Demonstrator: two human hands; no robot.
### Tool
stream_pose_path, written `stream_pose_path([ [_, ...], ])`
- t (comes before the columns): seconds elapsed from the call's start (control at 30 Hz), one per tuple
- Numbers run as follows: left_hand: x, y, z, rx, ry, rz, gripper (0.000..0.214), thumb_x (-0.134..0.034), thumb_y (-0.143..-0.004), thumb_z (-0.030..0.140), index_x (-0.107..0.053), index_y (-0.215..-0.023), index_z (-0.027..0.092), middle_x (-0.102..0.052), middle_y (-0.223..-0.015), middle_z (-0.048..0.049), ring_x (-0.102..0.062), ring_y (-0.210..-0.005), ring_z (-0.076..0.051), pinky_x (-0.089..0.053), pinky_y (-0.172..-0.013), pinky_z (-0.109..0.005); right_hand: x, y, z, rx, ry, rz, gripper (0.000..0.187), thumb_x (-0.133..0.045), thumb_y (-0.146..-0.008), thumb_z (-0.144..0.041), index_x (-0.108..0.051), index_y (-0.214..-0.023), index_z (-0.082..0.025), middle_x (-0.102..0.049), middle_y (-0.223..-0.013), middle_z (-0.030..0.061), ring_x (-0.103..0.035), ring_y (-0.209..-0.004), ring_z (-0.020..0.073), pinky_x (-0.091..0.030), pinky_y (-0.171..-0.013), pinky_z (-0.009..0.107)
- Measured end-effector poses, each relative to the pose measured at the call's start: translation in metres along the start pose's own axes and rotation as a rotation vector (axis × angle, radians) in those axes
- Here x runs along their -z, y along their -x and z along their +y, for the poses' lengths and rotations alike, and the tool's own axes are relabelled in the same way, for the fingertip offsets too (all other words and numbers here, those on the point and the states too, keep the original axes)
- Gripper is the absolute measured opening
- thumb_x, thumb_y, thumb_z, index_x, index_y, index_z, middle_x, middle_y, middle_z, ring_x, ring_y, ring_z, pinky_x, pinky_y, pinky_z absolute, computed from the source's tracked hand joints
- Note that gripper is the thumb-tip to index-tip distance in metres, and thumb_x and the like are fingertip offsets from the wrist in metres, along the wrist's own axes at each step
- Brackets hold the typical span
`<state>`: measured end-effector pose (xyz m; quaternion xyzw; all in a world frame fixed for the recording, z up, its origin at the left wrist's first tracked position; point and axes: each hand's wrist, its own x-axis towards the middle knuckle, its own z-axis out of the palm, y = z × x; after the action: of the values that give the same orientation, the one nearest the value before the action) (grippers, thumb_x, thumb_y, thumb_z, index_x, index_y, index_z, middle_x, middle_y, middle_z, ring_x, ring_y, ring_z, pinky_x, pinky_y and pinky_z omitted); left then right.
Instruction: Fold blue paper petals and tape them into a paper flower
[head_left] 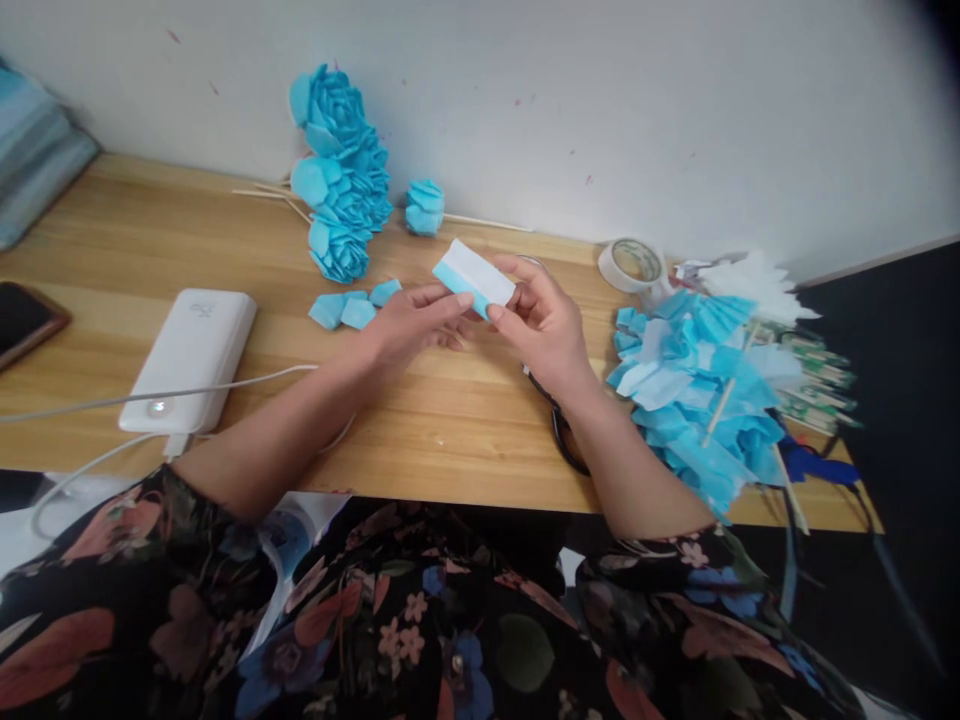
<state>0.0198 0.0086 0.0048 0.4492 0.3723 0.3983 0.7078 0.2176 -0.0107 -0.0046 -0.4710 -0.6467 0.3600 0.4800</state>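
Observation:
A folded strip of paper, white above and light blue along its lower edge, is held over the wooden table. My left hand pinches its left end with fingertips pressed together. My right hand grips its right end between thumb and fingers. A few small blue folded pieces lie just left of my left hand. Black scissors lie partly hidden under my right wrist.
Finished blue paper roses on sticks lie at the back by the wall. A tape roll and a heap of blue and white paper sheets sit at the right. A white power bank with cable and a phone lie left.

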Motion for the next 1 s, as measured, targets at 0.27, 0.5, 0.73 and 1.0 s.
stream_pose_path([
  [0.27,0.003,-0.002,0.004,0.054,0.134,0.049,0.031,-0.088,-0.084,0.026,-0.065,-0.069,0.013,-0.076,-0.073,-0.0056,-0.073,-0.068,-0.014,-0.054,-0.067,-0.026,0.008,0.000,-0.002,0.132,0.169,0.051,0.039,-0.067,-0.097,-0.038,-0.065,-0.135,-0.034,-0.076,-0.119,0.0042,-0.070,-0.107,0.0229,-0.062,-0.085,0.039],
  [0.5,0.003,0.000,0.008,0.079,0.142,0.029,0.025,-0.083,-0.089,0.023,-0.067,-0.072,0.013,-0.072,-0.068,-0.0025,-0.068,-0.062,-0.011,-0.053,-0.066,-0.026,0.010,0.000,-0.003,0.361,0.428,-0.029,0.034,-0.067,-0.090,-0.020,-0.070,-0.119,-0.036,-0.071,-0.143,0.0032,-0.063,-0.136,0.0320,-0.053,-0.112,0.058],
  [0.73,0.001,0.001,0.006,0.093,0.076,-0.002,0.024,-0.083,-0.089,0.023,-0.069,-0.072,0.013,-0.073,-0.070,-0.0038,-0.067,-0.062,-0.011,-0.052,-0.065,-0.026,0.010,-0.002,0.002,0.381,0.451,-0.055,0.014,-0.070,-0.093,-0.026,-0.075,-0.104,-0.035,-0.071,-0.142,0.0010,-0.062,-0.136,0.0329,-0.043,-0.121,0.062],
  [1.0,-0.003,-0.001,0.006,0.070,-0.051,0.083,0.029,-0.085,-0.086,0.021,-0.066,-0.065,0.013,-0.071,-0.065,-0.0020,-0.065,-0.059,-0.010,-0.052,-0.065,-0.026,0.008,-0.001,-0.001,0.295,0.347,-0.045,0.007,-0.073,-0.095,-0.038,-0.075,-0.094,-0.031,-0.076,-0.130,0.0044,-0.067,-0.129,0.0308,-0.048,-0.118,0.059],
])
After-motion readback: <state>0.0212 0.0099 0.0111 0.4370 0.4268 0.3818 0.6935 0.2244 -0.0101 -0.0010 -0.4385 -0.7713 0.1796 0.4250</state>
